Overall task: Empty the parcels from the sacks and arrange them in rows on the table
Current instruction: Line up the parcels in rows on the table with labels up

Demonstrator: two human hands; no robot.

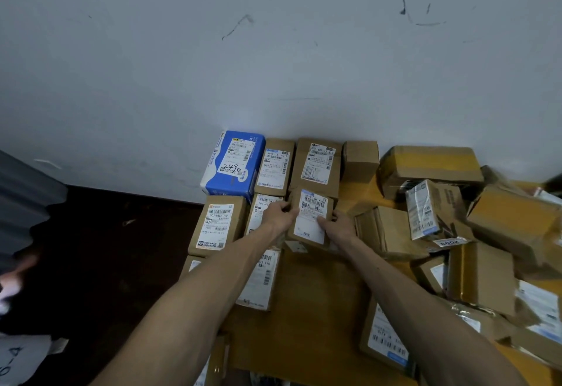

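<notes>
A small brown cardboard parcel (310, 218) with a white label lies between my two hands, in the second row from the wall. My left hand (278, 214) grips its left edge and my right hand (336, 226) holds its right edge, thumb on the label. Behind it, against the wall, stand a blue box (232, 166) marked 2490 and two labelled brown parcels (273, 168) (317, 166). More labelled parcels (217, 223) lie in rows to the left on the yellow table (313, 309).
A loose heap of cardboard boxes (431, 218) covers the right side of the table. Another labelled box (386, 337) lies near my right forearm. A plain small box (360, 157) stands by the wall. Dark floor and a white sack (21, 358) lie on the left.
</notes>
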